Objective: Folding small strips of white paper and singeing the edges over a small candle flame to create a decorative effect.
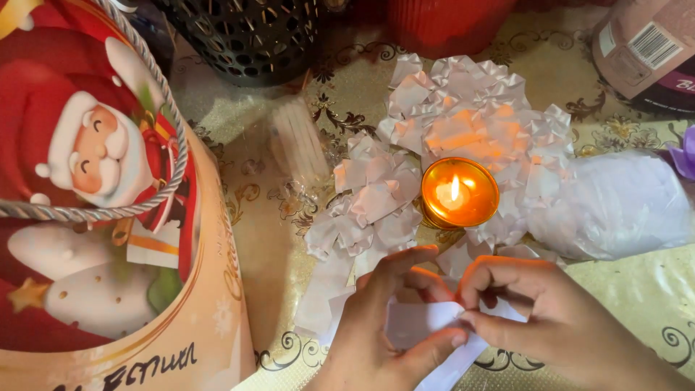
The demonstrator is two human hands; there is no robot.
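Observation:
My left hand [387,318] and my right hand [543,308] meet at the bottom centre, both pinching a strip of white ribbon [423,326] between fingers and thumbs. The ribbon runs down out of the frame below my hands. Just beyond my fingers burns a lit candle in a small gold cup [459,192]. Around it lies a heap of white ribbon loops and bows [441,123], glowing orange near the flame.
A large gift bag with a cartoon figure in a red hat and a rope handle [108,210] fills the left. A clear packet of thin sticks [298,141], a black mesh basket [250,36], a white plastic bundle [622,206] and a patterned tablecloth [637,289] surround the work.

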